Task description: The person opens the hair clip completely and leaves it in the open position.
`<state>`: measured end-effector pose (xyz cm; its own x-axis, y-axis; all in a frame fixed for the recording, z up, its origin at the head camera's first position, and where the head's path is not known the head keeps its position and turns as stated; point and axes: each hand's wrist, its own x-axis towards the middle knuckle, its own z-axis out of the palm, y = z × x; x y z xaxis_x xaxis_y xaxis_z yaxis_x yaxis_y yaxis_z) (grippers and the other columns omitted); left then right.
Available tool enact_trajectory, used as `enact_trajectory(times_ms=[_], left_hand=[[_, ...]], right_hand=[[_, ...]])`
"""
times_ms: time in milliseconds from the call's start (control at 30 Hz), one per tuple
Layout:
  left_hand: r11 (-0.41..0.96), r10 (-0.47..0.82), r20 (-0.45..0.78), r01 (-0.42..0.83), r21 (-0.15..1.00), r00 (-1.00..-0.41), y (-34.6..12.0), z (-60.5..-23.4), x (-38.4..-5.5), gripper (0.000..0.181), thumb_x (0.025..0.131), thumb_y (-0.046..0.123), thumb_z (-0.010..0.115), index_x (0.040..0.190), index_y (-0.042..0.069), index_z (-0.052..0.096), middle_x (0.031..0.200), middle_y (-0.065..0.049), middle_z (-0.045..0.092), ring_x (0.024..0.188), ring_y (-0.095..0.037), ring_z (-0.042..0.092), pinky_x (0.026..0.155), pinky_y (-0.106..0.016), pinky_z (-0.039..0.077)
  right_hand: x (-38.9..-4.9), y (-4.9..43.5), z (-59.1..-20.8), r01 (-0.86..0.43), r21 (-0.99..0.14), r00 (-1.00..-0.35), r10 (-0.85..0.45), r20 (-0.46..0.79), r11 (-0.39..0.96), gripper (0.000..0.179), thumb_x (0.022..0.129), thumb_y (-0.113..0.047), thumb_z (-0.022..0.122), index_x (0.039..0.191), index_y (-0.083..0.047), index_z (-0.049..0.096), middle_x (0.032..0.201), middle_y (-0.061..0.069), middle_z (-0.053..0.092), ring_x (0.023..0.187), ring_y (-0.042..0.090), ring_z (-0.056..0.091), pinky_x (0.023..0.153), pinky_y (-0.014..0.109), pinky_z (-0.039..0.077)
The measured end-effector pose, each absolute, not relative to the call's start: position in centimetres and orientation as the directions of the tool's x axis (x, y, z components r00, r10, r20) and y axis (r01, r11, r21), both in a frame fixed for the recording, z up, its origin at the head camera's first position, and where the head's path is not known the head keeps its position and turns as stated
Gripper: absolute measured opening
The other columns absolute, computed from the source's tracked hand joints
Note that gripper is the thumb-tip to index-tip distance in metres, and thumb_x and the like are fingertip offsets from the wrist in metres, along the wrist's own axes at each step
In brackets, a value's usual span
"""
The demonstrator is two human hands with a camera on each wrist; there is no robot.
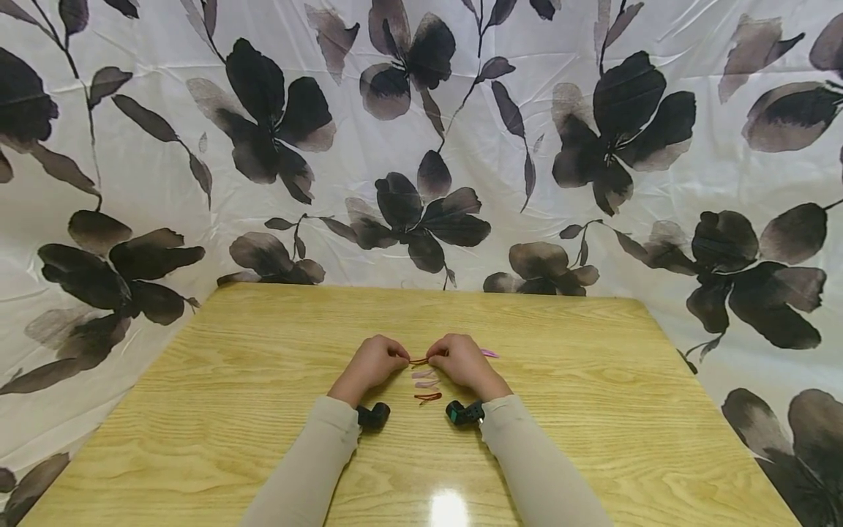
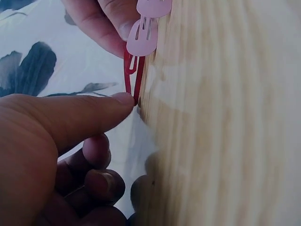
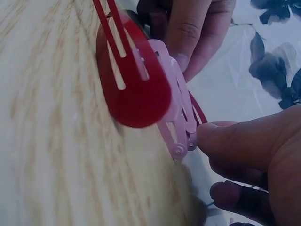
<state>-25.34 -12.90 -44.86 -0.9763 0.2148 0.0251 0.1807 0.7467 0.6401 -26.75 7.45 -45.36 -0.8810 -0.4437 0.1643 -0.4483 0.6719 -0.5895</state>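
A red snap hair clip (image 1: 418, 361) spans the space between both hands, just above or on the table. My left hand (image 1: 377, 362) pinches one end of it between thumb and fingers. The opposite end is in the fingers of my right hand (image 1: 461, 361). In the left wrist view the clip (image 2: 139, 82) appears with its slotted frame facing the camera. Two pink hair clips (image 1: 424, 374) lie nearer the body in a column, followed by another red hair clip (image 1: 428, 397). From the right wrist, that red clip (image 3: 136, 101) looms large in front of the pink ones (image 3: 171, 106).
A bright pink-purple item (image 1: 489, 353) lies just beyond the right hand, partly hidden by it. The wooden table (image 1: 263, 322) reaches back to a floral cloth (image 1: 408, 132). Black wrist cameras (image 1: 374, 416) sit under both wrists.
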Motion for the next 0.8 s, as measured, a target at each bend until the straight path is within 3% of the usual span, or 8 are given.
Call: enact_trajectory(times_ms=[333,600,800], left_hand=[[0.735,0.205,0.031,0.175,0.655,-0.978,-12.6,-44.2,-25.2,0.015,0.093,0.026,0.065,0.099,0.016,0.075,0.100,0.000,0.069,0.082,-0.014,0.058,0.076,-0.036,0.049],[0.715,0.217,0.013,0.168,0.678,-0.976,-11.5,-43.1,-25.6,0.015,0.094,0.026,0.065,0.099,0.014,0.074,0.093,0.000,0.069,0.077,-0.013,0.059,0.073,-0.034,0.050],[0.712,0.255,0.010,0.195,0.675,-0.967,-10.5,-42.4,-26.3,0.017,0.094,0.027,0.064,0.102,0.015,0.073,0.097,0.000,0.069,0.081,-0.014,0.061,0.075,-0.035,0.051]], right_hand=[[-26.8,8.2,-44.5,-0.445,-0.610,-0.882,-0.437,0.175,0.655,0.015,0.092,-0.018,0.066,0.102,-0.011,0.075,0.100,0.001,0.070,0.091,0.016,0.063,0.081,0.035,0.051],[-27.3,9.2,-43.2,-0.401,-0.620,-0.901,-0.412,0.134,0.674,0.017,0.095,-0.020,0.063,0.106,-0.012,0.074,0.103,0.000,0.070,0.090,0.015,0.061,0.080,0.034,0.050],[-27.9,9.8,-42.4,-0.392,-0.620,-0.906,-0.401,0.134,0.679,0.017,0.094,-0.020,0.064,0.106,-0.011,0.074,0.104,0.001,0.070,0.093,0.016,0.062,0.082,0.035,0.051]])
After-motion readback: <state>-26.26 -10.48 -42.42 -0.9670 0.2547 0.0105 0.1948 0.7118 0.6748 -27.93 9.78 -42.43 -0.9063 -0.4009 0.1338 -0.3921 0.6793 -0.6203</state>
